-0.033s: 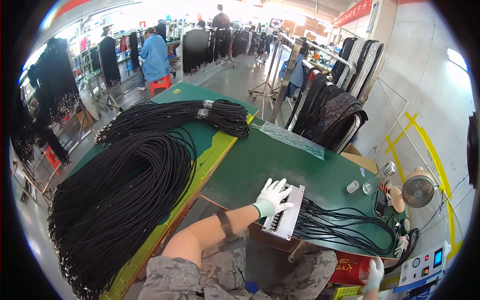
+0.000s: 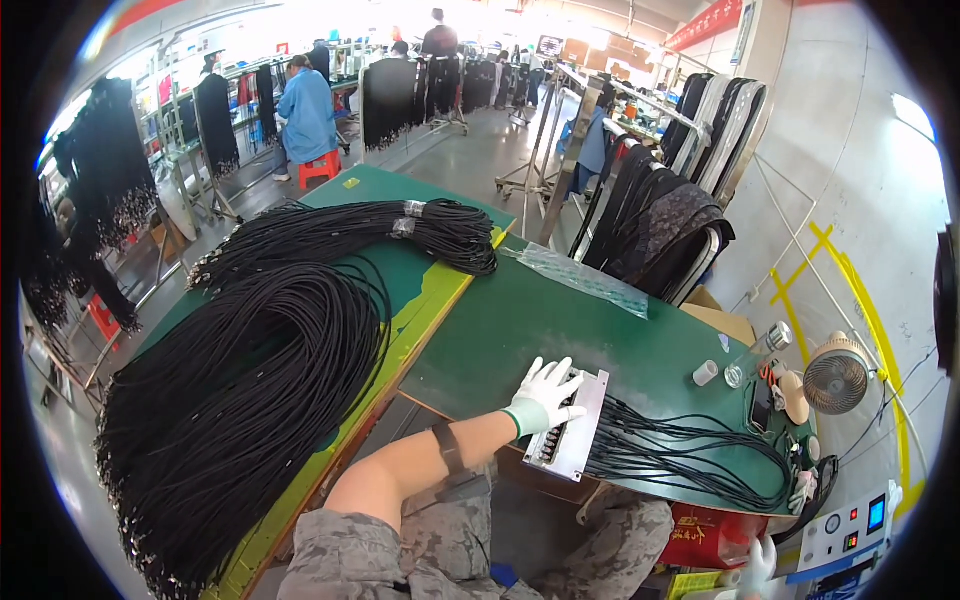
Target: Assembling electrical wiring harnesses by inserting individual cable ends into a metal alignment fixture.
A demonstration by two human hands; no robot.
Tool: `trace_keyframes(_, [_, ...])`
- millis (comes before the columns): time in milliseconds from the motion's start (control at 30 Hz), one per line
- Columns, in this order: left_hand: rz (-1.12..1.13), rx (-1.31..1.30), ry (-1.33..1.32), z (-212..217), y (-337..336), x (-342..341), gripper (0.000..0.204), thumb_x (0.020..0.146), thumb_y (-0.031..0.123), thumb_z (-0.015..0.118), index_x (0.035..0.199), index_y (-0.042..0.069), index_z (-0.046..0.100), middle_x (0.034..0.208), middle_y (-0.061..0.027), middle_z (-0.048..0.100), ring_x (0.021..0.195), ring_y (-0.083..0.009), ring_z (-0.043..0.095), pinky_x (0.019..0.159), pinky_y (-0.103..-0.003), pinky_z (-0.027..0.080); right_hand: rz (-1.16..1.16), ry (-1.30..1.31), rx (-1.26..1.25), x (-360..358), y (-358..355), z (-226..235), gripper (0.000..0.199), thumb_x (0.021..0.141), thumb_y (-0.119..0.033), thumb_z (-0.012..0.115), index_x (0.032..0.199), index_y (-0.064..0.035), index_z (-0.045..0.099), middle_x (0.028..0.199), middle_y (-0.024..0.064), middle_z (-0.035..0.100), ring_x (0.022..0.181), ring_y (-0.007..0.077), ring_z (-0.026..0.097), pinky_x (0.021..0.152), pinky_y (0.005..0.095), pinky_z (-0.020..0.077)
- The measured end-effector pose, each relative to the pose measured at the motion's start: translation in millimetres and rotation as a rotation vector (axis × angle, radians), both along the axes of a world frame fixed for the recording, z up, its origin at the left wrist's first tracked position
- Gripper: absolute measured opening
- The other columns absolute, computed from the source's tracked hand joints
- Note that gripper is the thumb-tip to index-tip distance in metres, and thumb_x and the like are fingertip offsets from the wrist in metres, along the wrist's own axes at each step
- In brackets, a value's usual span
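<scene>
I watch from afar: the left hand [image 2: 546, 396], white-gloved, lies with fingers spread on the silver metal fixture [image 2: 587, 428], at the near edge of the green worktop [image 2: 520, 310]. Black cords [image 2: 627, 463] extend from this fixture to the right. The right hand [image 2: 763, 562], also gloved, is low near the red bag [image 2: 705, 535]; I cannot tell whether it grasps something

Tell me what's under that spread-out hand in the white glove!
Under the left hand is a silver metal fixture. Part of it and a row of dark pieces show beside the hand. What lies right beneath the hand is covered, so I can't tell.
</scene>
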State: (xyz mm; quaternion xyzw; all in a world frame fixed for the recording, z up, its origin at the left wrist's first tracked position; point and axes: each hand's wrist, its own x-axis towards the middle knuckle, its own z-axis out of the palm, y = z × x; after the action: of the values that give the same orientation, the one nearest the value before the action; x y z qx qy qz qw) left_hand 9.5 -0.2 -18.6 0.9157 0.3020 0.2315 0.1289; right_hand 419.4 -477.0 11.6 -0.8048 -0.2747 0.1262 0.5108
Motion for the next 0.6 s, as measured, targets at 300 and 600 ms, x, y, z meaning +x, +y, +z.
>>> trace_keyframes(300, [0.020, -0.045, 0.095, 2, 2, -6, 0.070, 0.087, 0.059, 0.048, 0.140, 0.014, 0.043, 0.148, -0.0218, 0.029, 0.136, -0.0374, 0.029, 0.115, -0.051, 0.011, -0.179, 0.023, -0.017, -122, -21, 71, 0.029, 0.091, -0.016, 0.056, 0.111, 0.0053, 0.059, 0.105, 0.0121, 0.063, 0.095, 0.0182, 0.059, 0.086, 0.0305, 0.0467])
trace_keyframes(600, [0.025, -0.024, 0.081, 3, 0, -1, 0.068, 0.089, 0.058, 0.047, 0.141, 0.014, 0.043, 0.149, -0.0211, 0.028, 0.137, -0.0359, 0.028, 0.116, -0.049, 0.013, -0.207, 0.029, -0.002, -117, -33, 82, 0.032, 0.092, -0.021, 0.054, 0.111, 0.0037, 0.060, 0.103, 0.0113, 0.063, 0.092, 0.0190, 0.058, 0.084, 0.0314, 0.0471])
